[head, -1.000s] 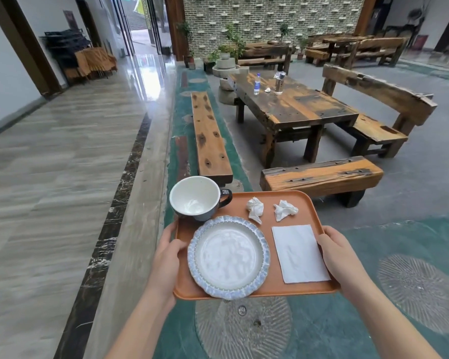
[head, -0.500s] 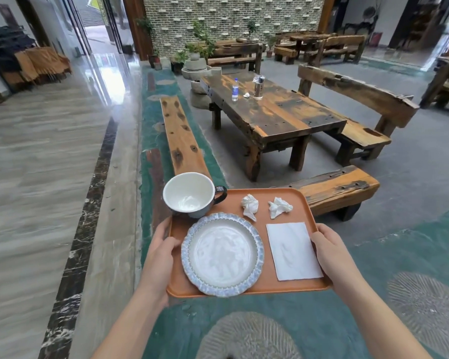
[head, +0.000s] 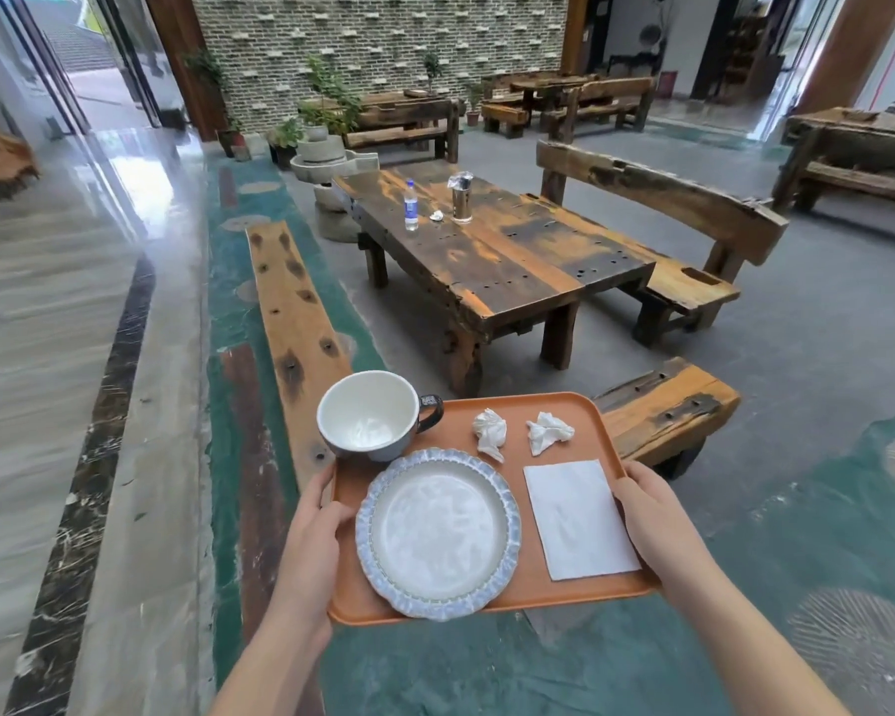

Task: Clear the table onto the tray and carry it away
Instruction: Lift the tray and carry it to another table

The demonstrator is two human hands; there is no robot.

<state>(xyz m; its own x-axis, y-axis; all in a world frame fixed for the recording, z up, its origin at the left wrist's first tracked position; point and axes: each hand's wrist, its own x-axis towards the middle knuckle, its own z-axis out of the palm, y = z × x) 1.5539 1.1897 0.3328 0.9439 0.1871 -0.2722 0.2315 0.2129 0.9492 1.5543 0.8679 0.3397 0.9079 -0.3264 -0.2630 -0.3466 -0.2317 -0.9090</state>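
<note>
both hands carry the orange tray (head: 512, 599) level in the air above the green-painted floor. the left hand (head: 313, 534) grips the tray's left edge, thumb curled over the rim beside the plate; the right hand (head: 654, 524) grips the right edge, thumb lying along the rim next to the flat napkin.

on the tray, nearest the person, sits a white plate with a scalloped blue rim (head: 437, 532), overhanging the near edge a little. just right of it lies a flat white napkin (head: 580, 519). at the far left corner stands a white cup with a dark handle (head: 370, 413), upright and touching the plate's far rim. two crumpled tissues (head: 491, 431) lie near the far edge, close together but apart.

beyond the tray are a long plank bench (head: 293, 307) and a short wooden bench (head: 665, 410). farther off stands the dark wooden table (head: 492, 255), bearing a plastic water bottle (head: 410, 205), a metal canister (head: 461, 198) and a small white scrap between them.
</note>
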